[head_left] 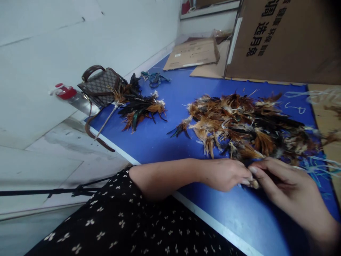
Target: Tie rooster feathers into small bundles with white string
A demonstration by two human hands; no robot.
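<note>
While left hand [226, 174] and right hand [290, 192] pinch a partly hidden tuft [255, 183], feather pile [237, 121] just beyond, handbag [101, 87] beside bottle [80, 101]

A blue counter [170, 142] with a white edge carries a broad heap of brown and black feathers [239, 124], a smaller feather bunch [138, 108], a patterned handbag [101, 87], blue-green strings [156, 79], white string [295, 106] and flat cardboard [193, 53] toward the back.

On my table [170, 138], the feather pile [234, 124] lies right of the handbag [99, 85]. Behind the pile, I have flattened cardboard [194, 52]. The bottle [77, 99] is left of the bag.
</note>
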